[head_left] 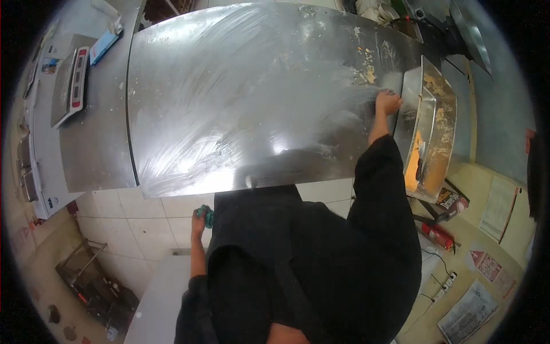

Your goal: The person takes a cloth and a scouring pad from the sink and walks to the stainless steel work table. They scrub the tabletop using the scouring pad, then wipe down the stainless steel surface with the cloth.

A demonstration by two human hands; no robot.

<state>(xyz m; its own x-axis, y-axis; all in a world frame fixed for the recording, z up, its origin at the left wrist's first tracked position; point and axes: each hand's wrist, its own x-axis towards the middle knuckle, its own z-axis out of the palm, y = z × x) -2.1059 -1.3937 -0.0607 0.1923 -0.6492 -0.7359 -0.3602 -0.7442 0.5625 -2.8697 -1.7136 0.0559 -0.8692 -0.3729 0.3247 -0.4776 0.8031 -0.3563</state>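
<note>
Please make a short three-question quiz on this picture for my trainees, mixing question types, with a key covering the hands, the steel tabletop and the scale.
1. Open question: What colour is the bunched item in the person's left hand?

2. True or false: The right hand is at the right end of the wide steel tabletop.

3. Multiple choice: On which side of that tabletop does the scale stand?
A) Left
B) Right
C) Far side

Key:
1. Green
2. True
3. A
</note>
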